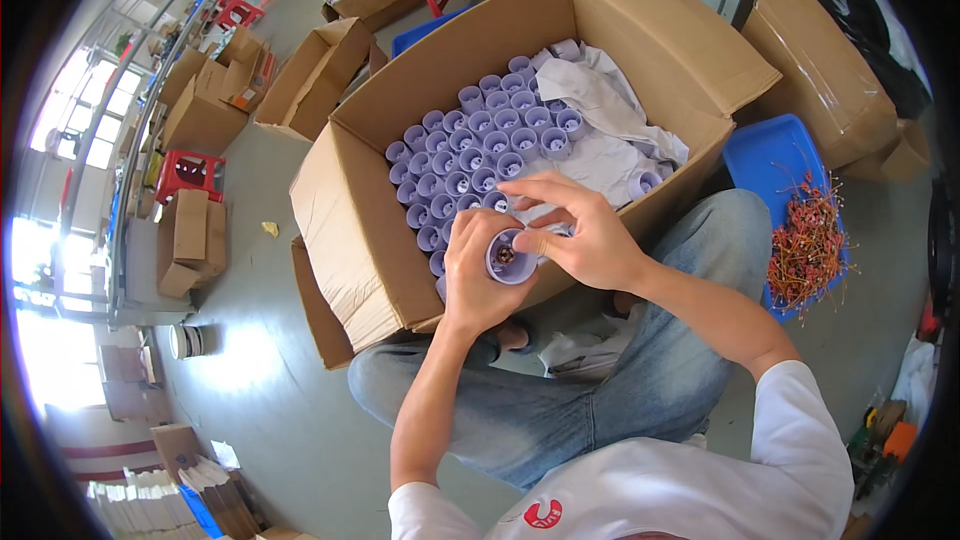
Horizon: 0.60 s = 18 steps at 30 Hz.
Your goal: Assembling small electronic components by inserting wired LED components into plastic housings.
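Observation:
My left hand [470, 275] is wrapped round a pale purple plastic cup [519, 270], tilted so that its mouth faces up at me. Inside the cup sits a small brass-coloured part [505, 254], too small to name exactly. My right hand [595, 240] is over the cup's right side, fingers stretched apart and the thumb at the rim; nothing shows in its grasp. Just beyond both hands, a large open cardboard box [360, 275] contains rows of similar purple cups [497, 143]. Crumpled whitish sheeting [600, 100] lies to the right of these rows.
To my right, a blue tray [758, 155] bears a pile of red and yellow wired pieces [805, 240]. More cardboard boxes [318, 75] stand at the left and far side. A red stool [190, 178] is on the left. My knees flank the big box's near side.

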Motion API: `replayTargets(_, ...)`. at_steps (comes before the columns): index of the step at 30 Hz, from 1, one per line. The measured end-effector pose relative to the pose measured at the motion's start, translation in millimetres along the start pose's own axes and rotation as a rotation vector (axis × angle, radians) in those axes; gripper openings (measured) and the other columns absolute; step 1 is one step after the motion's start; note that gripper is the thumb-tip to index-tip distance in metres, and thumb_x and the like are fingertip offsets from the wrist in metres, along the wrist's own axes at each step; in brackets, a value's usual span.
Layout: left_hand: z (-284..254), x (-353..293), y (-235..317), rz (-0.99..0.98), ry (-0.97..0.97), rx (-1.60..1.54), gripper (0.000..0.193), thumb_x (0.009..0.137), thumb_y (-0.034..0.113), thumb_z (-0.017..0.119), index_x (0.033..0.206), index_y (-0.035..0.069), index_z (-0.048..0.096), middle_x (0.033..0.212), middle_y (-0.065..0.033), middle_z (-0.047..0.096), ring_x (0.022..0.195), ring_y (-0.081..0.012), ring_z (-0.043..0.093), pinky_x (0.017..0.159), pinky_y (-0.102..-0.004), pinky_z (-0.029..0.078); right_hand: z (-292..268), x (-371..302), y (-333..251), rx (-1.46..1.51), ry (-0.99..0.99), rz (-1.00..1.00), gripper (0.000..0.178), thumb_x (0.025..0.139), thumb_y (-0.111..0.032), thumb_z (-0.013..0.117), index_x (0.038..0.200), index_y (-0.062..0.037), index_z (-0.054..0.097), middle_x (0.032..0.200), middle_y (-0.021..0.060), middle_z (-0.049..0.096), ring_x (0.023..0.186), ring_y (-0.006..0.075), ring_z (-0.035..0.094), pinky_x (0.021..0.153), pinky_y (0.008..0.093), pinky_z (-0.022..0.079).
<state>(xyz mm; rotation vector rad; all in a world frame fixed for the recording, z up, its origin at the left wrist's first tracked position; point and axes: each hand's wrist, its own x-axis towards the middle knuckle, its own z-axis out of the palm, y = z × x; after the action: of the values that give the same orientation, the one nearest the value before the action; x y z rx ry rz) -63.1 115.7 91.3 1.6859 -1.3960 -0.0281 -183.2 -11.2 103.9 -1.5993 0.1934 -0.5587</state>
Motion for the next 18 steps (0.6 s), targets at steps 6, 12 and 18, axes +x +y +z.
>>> replayTargets(6, 3.4, -4.5, -1.8, 0.042, 0.017, 0.002, 0.04, 0.055, 0.001, 0.078, 0.092, 0.006, 0.064, 0.089, -0.0062, 0.066, 0.087, -0.0287, 0.058, 0.077, -0.037, 0.049, 12.5, 3.9, 14.2, 0.313, -0.213, 0.286, 0.06, 0.084, 0.003, 0.071, 0.14, 0.0014, 0.049, 0.12, 0.01, 0.063, 0.108, 0.0132, 0.059, 0.092, 0.0285, 0.051)
replayTargets(12, 14.7, -4.1, 5.8, 0.032, 0.083, 0.052, 0.04, 0.051, -0.001, 0.075, 0.089, 0.006, 0.065, 0.086, -0.0065, 0.067, 0.082, -0.03, 0.058, 0.074, -0.0381, 0.047, 15.6, -1.8, 22.8, 0.295, -0.152, 0.239, 0.058, 0.077, 0.011, 0.06, 0.133, 0.0021, 0.055, 0.114, 0.0095, 0.065, 0.106, 0.0135, 0.061, 0.092, 0.0285, 0.051)
replayTargets(18, 4.1, -0.2, 10.5, -0.048, 0.007, 0.06, 0.036, 0.057, 0.0, 0.075, 0.091, 0.004, 0.064, 0.088, -0.0102, 0.064, 0.086, -0.0287, 0.06, 0.079, -0.0362, 0.049, 18.9, 4.0, 26.4, 0.341, -0.158, 0.183, 0.058, 0.082, 0.005, 0.064, 0.138, 0.0034, 0.05, 0.112, 0.0089, 0.065, 0.102, 0.012, 0.06, 0.09, 0.028, 0.05)
